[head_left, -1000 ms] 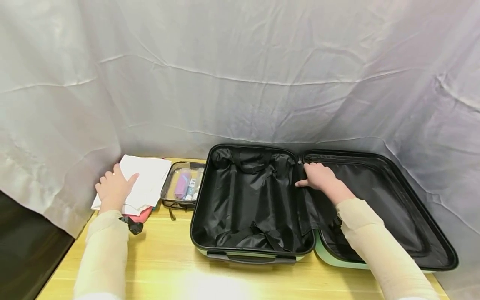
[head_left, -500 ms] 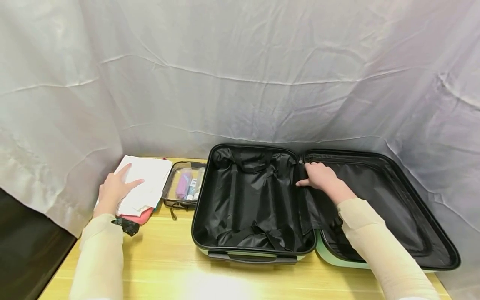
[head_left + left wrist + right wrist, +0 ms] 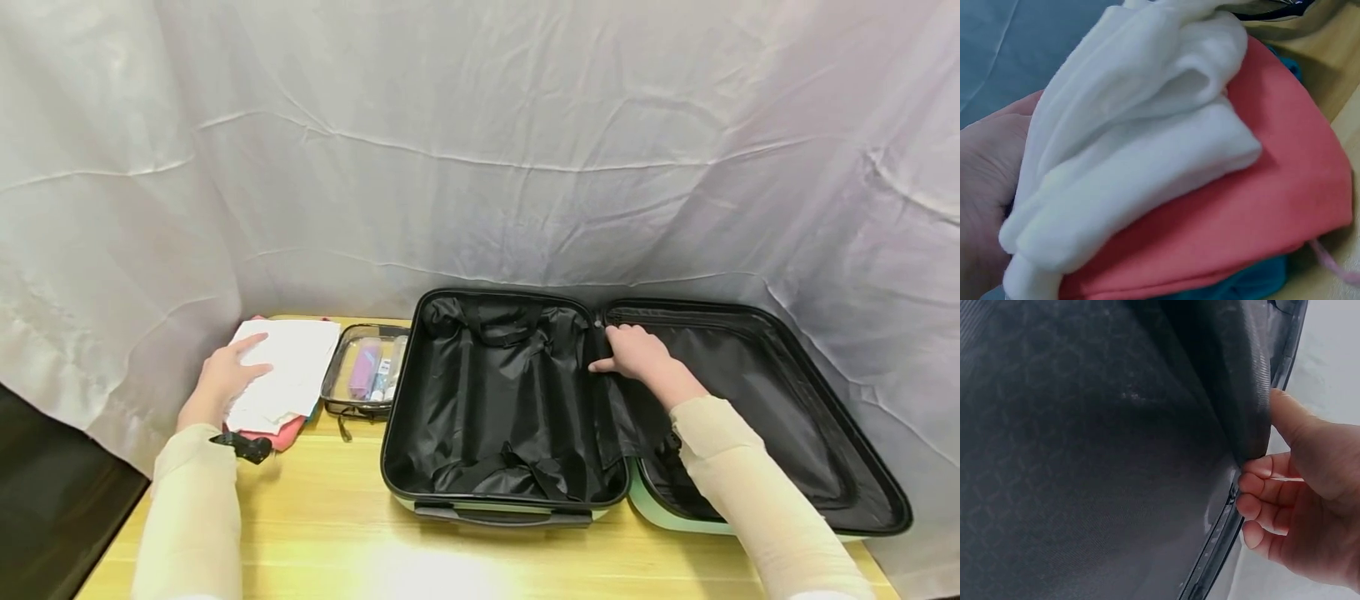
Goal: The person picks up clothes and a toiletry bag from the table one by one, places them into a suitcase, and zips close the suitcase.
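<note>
At the left, my left hand (image 3: pixel 221 379) lies at the side of a folded white cloth (image 3: pixel 288 367), thumb and fingers extended over it. In the left wrist view, the white folds (image 3: pixel 1116 131) hide most of that hand. Beneath is a flat red fabric piece (image 3: pixel 1272 169) with a pink cord, and under that some teal fabric (image 3: pixel 1247 281). My right hand (image 3: pixel 637 352) is at the hinge side of a light green suitcase (image 3: pixel 510 400), its two halves laid apart. There it pinches the edge of the black lining (image 3: pixel 1254 419) between thumb and fingers.
A clear zip pouch (image 3: pixel 341 392) holding a purple item (image 3: pixel 365 368) and small tubes stands between the cloths and the suitcase. The suitcase's carry handle (image 3: pixel 502 518) faces the front of the wooden table (image 3: pixel 322 517). Grey curtains (image 3: pixel 480 167) hang behind.
My left hand has drawn back toward the cloth's left side. The white cloth's left edge has shifted right, and red fabric shows at its far left corner. The right hand stays put.
</note>
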Demonstrator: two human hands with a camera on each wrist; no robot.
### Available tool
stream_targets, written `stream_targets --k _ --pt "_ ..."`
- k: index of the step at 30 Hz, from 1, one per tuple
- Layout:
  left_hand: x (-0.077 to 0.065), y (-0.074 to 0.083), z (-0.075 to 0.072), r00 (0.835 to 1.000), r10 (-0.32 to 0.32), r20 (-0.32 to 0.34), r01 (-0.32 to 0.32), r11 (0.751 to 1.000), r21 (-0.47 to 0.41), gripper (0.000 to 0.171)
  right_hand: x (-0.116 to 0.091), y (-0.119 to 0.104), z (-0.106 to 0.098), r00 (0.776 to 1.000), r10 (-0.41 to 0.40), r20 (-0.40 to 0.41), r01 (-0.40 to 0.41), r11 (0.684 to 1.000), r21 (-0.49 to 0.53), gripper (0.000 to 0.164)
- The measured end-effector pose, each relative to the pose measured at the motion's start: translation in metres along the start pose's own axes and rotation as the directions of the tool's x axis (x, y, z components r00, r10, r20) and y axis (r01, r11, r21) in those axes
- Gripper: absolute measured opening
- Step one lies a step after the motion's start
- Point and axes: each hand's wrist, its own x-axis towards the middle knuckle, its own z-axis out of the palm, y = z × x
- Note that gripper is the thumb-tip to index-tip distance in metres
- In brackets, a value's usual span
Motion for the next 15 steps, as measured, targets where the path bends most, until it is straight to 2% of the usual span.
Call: stream_targets --k 6,15 --pt "-0.003 0.004 -0.003 1.000 0.018 -0.012 -0.018 1.000 0.021 0.062 0.001 0.000 0.001 1.000 -0.003 -0.016 0.003 1.000 -0.004 0.063" --pt "-0.010 0.024 -0.012 0.990 0.048 -0.133 -0.044 0.998 0.038 0.054 -0.001 0.001 0.003 0.999 0.014 -0.035 -0.014 1.000 0.001 0.061"
